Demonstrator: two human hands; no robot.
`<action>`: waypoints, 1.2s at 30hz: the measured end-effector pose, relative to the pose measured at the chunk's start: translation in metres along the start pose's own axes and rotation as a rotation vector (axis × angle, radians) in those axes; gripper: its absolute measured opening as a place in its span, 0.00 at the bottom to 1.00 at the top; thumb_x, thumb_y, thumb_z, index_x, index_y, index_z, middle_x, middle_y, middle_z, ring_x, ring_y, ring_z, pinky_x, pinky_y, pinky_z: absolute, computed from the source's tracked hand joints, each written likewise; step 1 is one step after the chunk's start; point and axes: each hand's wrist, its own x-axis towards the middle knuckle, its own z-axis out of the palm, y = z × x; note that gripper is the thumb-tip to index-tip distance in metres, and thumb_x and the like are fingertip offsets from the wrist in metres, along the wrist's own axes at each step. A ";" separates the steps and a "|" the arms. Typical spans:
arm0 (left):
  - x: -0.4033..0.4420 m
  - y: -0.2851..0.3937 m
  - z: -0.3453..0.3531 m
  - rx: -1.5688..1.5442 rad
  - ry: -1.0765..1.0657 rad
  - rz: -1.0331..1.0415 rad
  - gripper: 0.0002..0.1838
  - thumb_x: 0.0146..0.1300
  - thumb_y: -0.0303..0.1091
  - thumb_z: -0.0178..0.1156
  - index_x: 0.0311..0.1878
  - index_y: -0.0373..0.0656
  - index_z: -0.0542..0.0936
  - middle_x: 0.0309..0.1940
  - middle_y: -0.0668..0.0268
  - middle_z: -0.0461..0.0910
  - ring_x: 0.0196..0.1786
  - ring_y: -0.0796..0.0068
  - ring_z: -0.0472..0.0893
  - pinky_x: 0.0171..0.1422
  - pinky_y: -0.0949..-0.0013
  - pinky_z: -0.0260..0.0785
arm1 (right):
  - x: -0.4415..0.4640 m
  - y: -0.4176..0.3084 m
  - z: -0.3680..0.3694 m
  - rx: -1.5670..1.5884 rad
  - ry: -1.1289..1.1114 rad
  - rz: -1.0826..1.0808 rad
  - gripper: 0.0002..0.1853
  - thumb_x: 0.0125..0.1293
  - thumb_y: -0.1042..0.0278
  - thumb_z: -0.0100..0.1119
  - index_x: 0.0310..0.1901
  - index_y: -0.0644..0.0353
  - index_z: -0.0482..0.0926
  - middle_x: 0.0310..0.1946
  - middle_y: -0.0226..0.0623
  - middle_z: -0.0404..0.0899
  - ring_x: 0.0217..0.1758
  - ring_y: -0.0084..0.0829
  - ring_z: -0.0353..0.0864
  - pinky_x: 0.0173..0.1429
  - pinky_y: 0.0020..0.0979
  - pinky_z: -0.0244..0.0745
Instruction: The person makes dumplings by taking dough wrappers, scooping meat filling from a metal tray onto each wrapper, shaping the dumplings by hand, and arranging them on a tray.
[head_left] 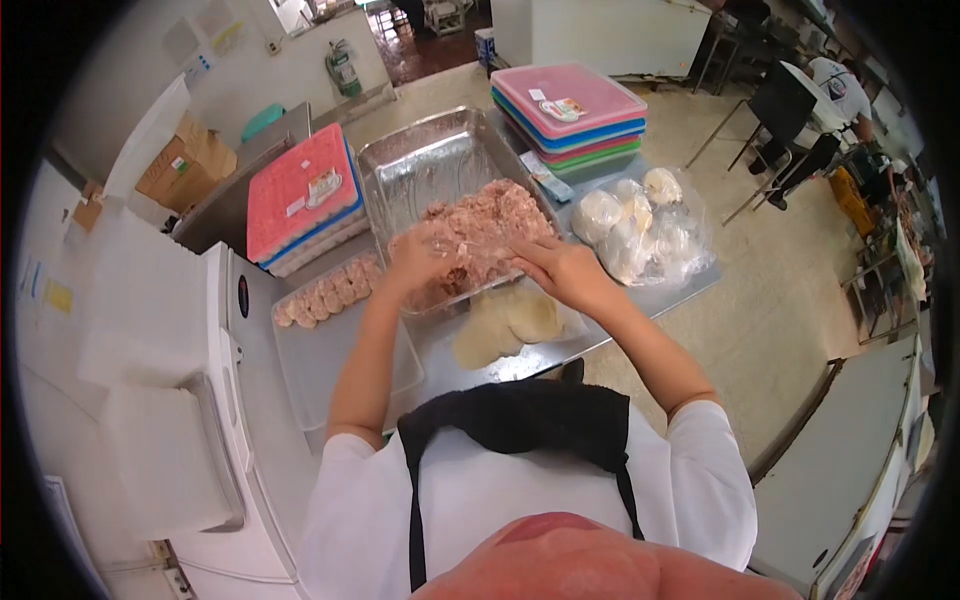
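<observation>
A deep metal tray (405, 160) holds a mound of pink ground meat (490, 215) towards its near right side. My left hand (418, 262) is at the meat's near left, its fingertips hidden in or behind it. At the tray's near right edge, my right hand (560, 268) touches the meat with fingers stretched out. Pale round dough sheets (505, 325) lie in front of the tray. To the left, a translucent shallow tray (335, 375) carries rows of shaped meat pieces (330, 290).
Stacked lidded containers stand at the left (300, 195) and at the back right (570, 100). Plastic bags of pale round dough (645, 225) rest on the metal table's (675, 292) right side. Another person (840, 90) bends near a black chair (780, 103) at far right.
</observation>
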 end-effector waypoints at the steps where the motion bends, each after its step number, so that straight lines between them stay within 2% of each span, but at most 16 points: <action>1: 0.001 0.008 -0.001 -0.016 -0.026 -0.024 0.30 0.44 0.46 0.76 0.48 0.39 0.79 0.47 0.55 0.80 0.53 0.61 0.78 0.60 0.61 0.68 | 0.002 0.007 0.004 0.010 -0.010 -0.013 0.14 0.66 0.55 0.58 0.48 0.51 0.83 0.41 0.43 0.83 0.42 0.47 0.81 0.46 0.40 0.76; 4: 0.002 0.023 -0.004 0.158 -0.026 -0.035 0.33 0.43 0.47 0.77 0.51 0.40 0.78 0.47 0.56 0.80 0.52 0.61 0.79 0.58 0.62 0.69 | 0.012 0.035 -0.015 0.049 -0.040 -0.036 0.15 0.67 0.56 0.57 0.51 0.51 0.81 0.41 0.44 0.82 0.42 0.47 0.82 0.45 0.39 0.76; 5: 0.000 0.031 -0.007 -0.080 -0.124 -0.058 0.34 0.45 0.47 0.76 0.54 0.42 0.76 0.47 0.57 0.80 0.51 0.65 0.79 0.57 0.64 0.69 | 0.012 0.038 -0.027 0.028 -0.040 -0.053 0.16 0.68 0.58 0.56 0.53 0.51 0.79 0.42 0.46 0.82 0.42 0.48 0.82 0.46 0.40 0.76; 8: 0.000 0.014 -0.005 -0.131 -0.116 -0.136 0.33 0.46 0.46 0.76 0.54 0.43 0.75 0.46 0.60 0.80 0.51 0.70 0.78 0.56 0.65 0.69 | 0.011 0.027 -0.036 0.214 0.184 -0.074 0.15 0.69 0.60 0.54 0.54 0.53 0.78 0.42 0.48 0.81 0.42 0.49 0.81 0.46 0.41 0.76; 11: -0.002 0.039 -0.001 -0.171 -0.033 -0.167 0.30 0.47 0.45 0.75 0.52 0.43 0.75 0.43 0.63 0.81 0.50 0.73 0.77 0.56 0.64 0.69 | 0.012 0.021 -0.001 0.251 0.313 -0.121 0.14 0.68 0.62 0.54 0.53 0.53 0.77 0.41 0.50 0.80 0.42 0.51 0.80 0.43 0.46 0.74; 14: -0.011 0.069 -0.004 -0.106 0.021 0.066 0.28 0.50 0.42 0.74 0.52 0.42 0.75 0.43 0.64 0.81 0.50 0.73 0.77 0.56 0.65 0.70 | 0.015 0.061 0.044 -0.025 -0.117 0.174 0.15 0.70 0.59 0.52 0.51 0.59 0.77 0.41 0.50 0.80 0.44 0.51 0.81 0.48 0.41 0.75; 15: -0.014 0.070 -0.008 -0.138 -0.009 -0.006 0.28 0.51 0.41 0.73 0.53 0.42 0.74 0.44 0.64 0.81 0.51 0.73 0.77 0.57 0.65 0.69 | 0.010 0.083 0.050 0.028 -0.048 0.085 0.17 0.69 0.58 0.53 0.50 0.61 0.78 0.40 0.50 0.81 0.42 0.53 0.81 0.47 0.41 0.75; 17: -0.020 0.069 -0.016 -0.205 -0.058 -0.149 0.27 0.52 0.38 0.72 0.54 0.42 0.74 0.46 0.62 0.81 0.53 0.73 0.77 0.59 0.66 0.68 | 0.011 0.085 0.032 0.136 0.022 0.125 0.15 0.69 0.58 0.52 0.52 0.56 0.78 0.40 0.49 0.81 0.42 0.51 0.81 0.45 0.45 0.74; 19: -0.028 0.074 -0.019 -0.087 0.012 -0.102 0.26 0.53 0.36 0.71 0.54 0.41 0.74 0.46 0.62 0.81 0.51 0.72 0.78 0.58 0.67 0.69 | 0.010 0.062 0.009 0.283 0.112 0.093 0.14 0.69 0.57 0.54 0.50 0.52 0.81 0.35 0.49 0.82 0.41 0.49 0.81 0.43 0.45 0.74; 22: -0.037 0.052 -0.024 0.096 0.091 0.049 0.26 0.52 0.35 0.71 0.53 0.40 0.75 0.44 0.61 0.81 0.48 0.72 0.79 0.56 0.67 0.70 | 0.012 -0.003 -0.004 0.218 -0.034 -0.122 0.15 0.68 0.55 0.55 0.49 0.53 0.81 0.37 0.48 0.83 0.42 0.48 0.81 0.44 0.43 0.75; 23: -0.040 0.042 -0.025 0.161 0.106 0.116 0.25 0.51 0.36 0.71 0.52 0.40 0.75 0.43 0.61 0.81 0.47 0.72 0.79 0.56 0.66 0.70 | 0.012 -0.008 0.008 0.151 -0.071 -0.077 0.15 0.67 0.54 0.56 0.47 0.54 0.82 0.40 0.45 0.83 0.44 0.48 0.81 0.46 0.41 0.76; 26: -0.061 0.052 -0.034 0.074 0.148 -0.217 0.25 0.49 0.39 0.73 0.49 0.40 0.77 0.41 0.61 0.81 0.46 0.71 0.79 0.54 0.66 0.71 | 0.016 -0.004 0.013 0.260 -0.071 -0.093 0.15 0.67 0.55 0.57 0.48 0.55 0.82 0.41 0.45 0.82 0.43 0.47 0.81 0.46 0.39 0.76; 29: -0.093 -0.005 -0.058 0.011 0.080 -0.194 0.27 0.46 0.39 0.75 0.50 0.42 0.78 0.41 0.60 0.81 0.45 0.65 0.79 0.50 0.65 0.70 | 0.007 0.012 0.018 0.374 -0.010 -0.018 0.16 0.67 0.58 0.59 0.50 0.58 0.81 0.40 0.46 0.83 0.43 0.42 0.83 0.46 0.36 0.75; 32: -0.141 -0.032 -0.087 0.223 0.312 -0.389 0.27 0.47 0.41 0.73 0.49 0.39 0.77 0.44 0.57 0.80 0.49 0.67 0.78 0.54 0.64 0.70 | -0.008 0.035 0.029 0.463 0.001 0.178 0.19 0.69 0.58 0.59 0.53 0.65 0.80 0.32 0.29 0.81 0.32 0.20 0.75 0.38 0.25 0.71; 35: -0.192 -0.109 -0.117 0.428 0.502 -0.438 0.29 0.46 0.39 0.72 0.51 0.37 0.76 0.47 0.53 0.79 0.52 0.58 0.78 0.56 0.59 0.70 | -0.020 0.032 0.027 0.578 -0.025 0.306 0.18 0.69 0.59 0.58 0.54 0.63 0.80 0.26 0.22 0.74 0.27 0.13 0.66 0.31 0.18 0.63; 36: -0.204 -0.135 -0.127 0.499 0.531 -0.521 0.30 0.47 0.38 0.72 0.53 0.38 0.75 0.48 0.54 0.79 0.52 0.58 0.78 0.56 0.59 0.71 | -0.022 0.029 0.025 0.598 -0.046 0.343 0.18 0.69 0.59 0.59 0.53 0.64 0.80 0.26 0.23 0.74 0.28 0.14 0.67 0.32 0.19 0.65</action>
